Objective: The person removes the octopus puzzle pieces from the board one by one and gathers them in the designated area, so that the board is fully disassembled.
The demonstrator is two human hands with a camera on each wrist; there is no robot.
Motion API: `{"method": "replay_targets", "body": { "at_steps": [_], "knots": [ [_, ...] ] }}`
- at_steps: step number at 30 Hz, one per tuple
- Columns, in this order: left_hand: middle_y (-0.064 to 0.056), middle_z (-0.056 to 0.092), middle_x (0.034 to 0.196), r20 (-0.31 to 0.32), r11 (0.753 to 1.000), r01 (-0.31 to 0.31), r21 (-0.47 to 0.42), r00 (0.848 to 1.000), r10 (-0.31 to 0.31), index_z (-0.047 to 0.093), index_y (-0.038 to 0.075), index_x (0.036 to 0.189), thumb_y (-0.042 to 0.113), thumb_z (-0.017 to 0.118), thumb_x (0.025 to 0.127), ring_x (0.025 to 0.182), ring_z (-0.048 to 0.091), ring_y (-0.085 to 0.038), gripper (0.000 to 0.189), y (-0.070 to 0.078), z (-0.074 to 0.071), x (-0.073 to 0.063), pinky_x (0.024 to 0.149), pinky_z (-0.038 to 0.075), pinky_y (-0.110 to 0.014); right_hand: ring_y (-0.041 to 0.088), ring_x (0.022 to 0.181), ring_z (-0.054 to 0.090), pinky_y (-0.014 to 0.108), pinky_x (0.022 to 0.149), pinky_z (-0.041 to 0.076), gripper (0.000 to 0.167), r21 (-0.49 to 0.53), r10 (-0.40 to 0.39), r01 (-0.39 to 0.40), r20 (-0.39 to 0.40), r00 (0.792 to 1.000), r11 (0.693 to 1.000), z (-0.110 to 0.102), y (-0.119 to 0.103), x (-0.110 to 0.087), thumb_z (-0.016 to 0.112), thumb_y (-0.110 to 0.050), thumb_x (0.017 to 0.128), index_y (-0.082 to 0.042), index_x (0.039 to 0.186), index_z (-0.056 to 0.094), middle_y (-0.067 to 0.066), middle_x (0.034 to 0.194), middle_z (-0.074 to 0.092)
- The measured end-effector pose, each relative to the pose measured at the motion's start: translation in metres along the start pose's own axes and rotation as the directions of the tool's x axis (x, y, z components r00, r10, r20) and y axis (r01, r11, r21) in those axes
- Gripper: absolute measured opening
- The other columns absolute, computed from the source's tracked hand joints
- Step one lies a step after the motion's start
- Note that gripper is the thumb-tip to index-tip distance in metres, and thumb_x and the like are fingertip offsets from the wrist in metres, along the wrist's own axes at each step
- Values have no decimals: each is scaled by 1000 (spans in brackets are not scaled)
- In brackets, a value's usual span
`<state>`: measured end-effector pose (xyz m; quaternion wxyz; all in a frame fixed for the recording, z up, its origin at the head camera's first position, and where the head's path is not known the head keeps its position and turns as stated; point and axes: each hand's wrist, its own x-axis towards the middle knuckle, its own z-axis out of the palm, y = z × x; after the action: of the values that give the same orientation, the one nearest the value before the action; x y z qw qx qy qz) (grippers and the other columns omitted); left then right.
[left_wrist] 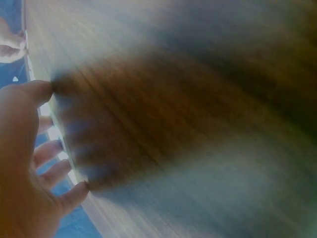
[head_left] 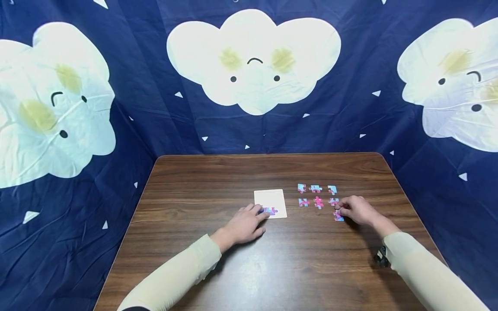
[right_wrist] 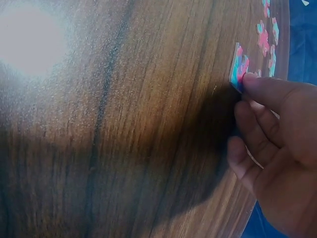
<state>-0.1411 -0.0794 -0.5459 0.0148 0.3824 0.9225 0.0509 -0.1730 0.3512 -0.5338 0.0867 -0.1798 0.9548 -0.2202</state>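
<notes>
My left hand [head_left: 244, 224] lies on the table with its fingers spread, fingertips at the lower left of a white square puzzle board [head_left: 269, 198]. Joined jigsaw pieces [head_left: 271, 211] in blue, purple and pink sit along the board's lower edge, partly hidden by those fingers. On the right, my right hand [head_left: 359, 210] pinches a blue and pink jigsaw piece [head_left: 338, 216] between thumb and index finger. The right wrist view shows the thumb [right_wrist: 255, 84] on this jigsaw piece [right_wrist: 237, 69], whose straight edge is tilted up.
Loose jigsaw pieces lie right of the board in two rows: a blue piece [head_left: 315, 188] in the back row, a pink piece [head_left: 318, 202] in the front one, several others beside them. Dark blue cloth with white clouds [head_left: 254, 65] hangs around the wooden table [head_left: 186, 190].
</notes>
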Motion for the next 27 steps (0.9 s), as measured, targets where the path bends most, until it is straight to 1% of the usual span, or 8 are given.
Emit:
{"method": "replay_targets", "body": {
  "at_steps": [8, 13, 17, 20, 22, 24, 27],
  "knots": [
    [-5, 56, 135, 11, 1000, 11, 0, 1000, -11, 58, 21, 146, 44, 61, 99, 115, 54, -23, 52, 1, 3, 0, 97, 51, -44, 6, 74, 57, 34, 73, 51, 8, 29, 22, -22, -4, 1000, 999, 1, -1, -2, 71, -8, 94, -13, 90, 76, -8, 81, 70],
    [-5, 55, 137, 13, 1000, 15, -6, 1000, -15, 57, 22, 147, 43, 60, 99, 117, 54, -23, 52, 1, 1, 0, 99, 51, -44, 6, 74, 57, 30, 72, 49, 7, 47, 37, -38, 19, 999, 998, 0, 0, -3, 73, -14, 94, -17, 89, 75, -10, 80, 69],
    [-7, 55, 140, 0, 1000, 10, -21, 1000, -10, 57, 21, 147, 42, 61, 99, 127, 52, -25, 53, 1, 1, -1, 107, 45, -48, 7, 74, 57, 29, 71, 48, 5, 64, 44, -46, 42, 998, 997, -4, -2, -2, 74, -17, 94, -18, 89, 75, -10, 81, 70],
    [-7, 54, 143, -12, 999, 13, -34, 1000, -13, 57, 22, 147, 41, 60, 99, 133, 49, -27, 52, 0, 2, -1, 111, 40, -49, 6, 75, 58, 29, 71, 49, 4, 68, 30, -32, 34, 999, 997, -7, -8, 1, 74, -18, 95, -16, 92, 76, -9, 82, 71],
    [-7, 54, 144, -17, 999, 17, -36, 1000, -18, 57, 22, 147, 42, 60, 99, 134, 49, -27, 52, 0, 3, -1, 111, 39, -50, 5, 75, 59, 29, 72, 51, 5, 71, 18, -20, 18, 1000, 997, -8, -12, 4, 74, -18, 94, -15, 94, 76, -9, 82, 71],
    [-7, 54, 144, -13, 999, 21, -36, 1000, -22, 57, 22, 147, 42, 60, 99, 134, 49, -27, 52, -1, 3, -1, 110, 40, -50, 5, 74, 60, 29, 71, 51, 5, 77, -12, 11, 9, 1000, 997, -9, -18, 6, 74, -18, 95, -13, 95, 76, -9, 81, 70],
    [-6, 54, 145, 11, 999, 26, -32, 1000, -26, 57, 23, 148, 42, 60, 99, 133, 50, -27, 53, -1, 2, -1, 108, 44, -50, 5, 70, 59, 27, 67, 50, 4, 102, -29, 28, 9, 1000, 994, -11, -29, 12, 73, -17, 96, -15, 94, 76, -8, 77, 69]
  ]
}}
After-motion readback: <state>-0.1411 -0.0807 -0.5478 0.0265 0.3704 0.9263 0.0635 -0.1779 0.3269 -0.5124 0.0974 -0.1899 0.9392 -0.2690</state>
